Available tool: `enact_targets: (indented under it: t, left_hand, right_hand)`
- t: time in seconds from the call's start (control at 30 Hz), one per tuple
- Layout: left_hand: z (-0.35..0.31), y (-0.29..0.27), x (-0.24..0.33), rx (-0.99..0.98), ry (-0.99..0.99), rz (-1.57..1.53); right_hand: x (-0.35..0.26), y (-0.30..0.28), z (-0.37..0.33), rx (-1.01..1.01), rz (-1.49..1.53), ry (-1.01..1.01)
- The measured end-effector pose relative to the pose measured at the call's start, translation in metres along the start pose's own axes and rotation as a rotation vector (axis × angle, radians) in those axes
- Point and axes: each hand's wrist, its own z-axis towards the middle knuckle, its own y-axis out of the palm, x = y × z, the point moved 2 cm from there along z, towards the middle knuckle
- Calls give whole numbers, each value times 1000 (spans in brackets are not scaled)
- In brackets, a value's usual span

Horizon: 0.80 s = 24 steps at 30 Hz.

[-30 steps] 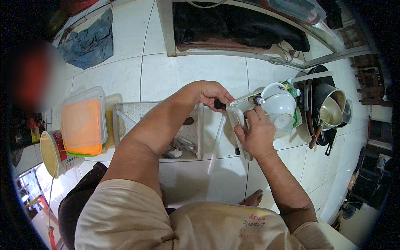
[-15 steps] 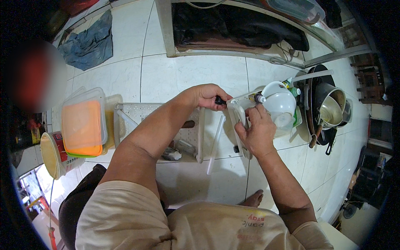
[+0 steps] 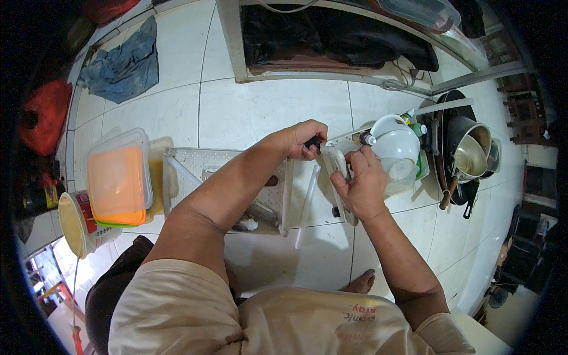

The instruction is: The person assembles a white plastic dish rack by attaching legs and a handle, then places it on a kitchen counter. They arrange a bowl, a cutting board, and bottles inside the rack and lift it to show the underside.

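Observation:
My left hand (image 3: 306, 141) closes around a small black knob-like piece (image 3: 312, 142) at the far left corner of a white plastic rack (image 3: 338, 158). Another black piece (image 3: 335, 212) shows at the rack's near corner. Against the rack's rim, my right hand (image 3: 364, 184) is closed, its thumb on the left side and fingers over the edge. White bowls (image 3: 395, 145) and bottles with dark and green caps (image 3: 419, 129) sit just beyond the right hand. Beneath my left forearm lies a perforated white plastic tray (image 3: 285, 201) holding a white tube and small items.
A white tube (image 3: 307, 207) lies on the tiled floor between tray and rack. Pots and pans (image 3: 468, 155) stand at the right. Stacked plastic containers with an orange lid (image 3: 118, 183) and a bucket (image 3: 74, 225) are at the left. Beyond lie a blue-grey cloth (image 3: 127, 65) and a cabinet frame (image 3: 337, 77).
My left hand has shifted slightly to the right and its fingers have curled further around the black piece. My right hand stays at the rack's rim, almost unmoved.

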Motion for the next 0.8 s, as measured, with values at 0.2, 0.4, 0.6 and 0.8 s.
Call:
enact_targets:
  t: [0.2,0.4,0.6,0.8]
  left_hand:
    - [8,7,-5,102,-26,15]
    - [6,15,-9,-17,2,8]
    - [3,16,-8,-58,63,-29]
    - [10,12,-6,141,123,-114]
  right_hand:
    - [5,2,-1,-44,35,41]
    - [13,2,1,-7,59,45]
    - [16,1,7,71,41,20]
    - [20,0,9,40,62,36]
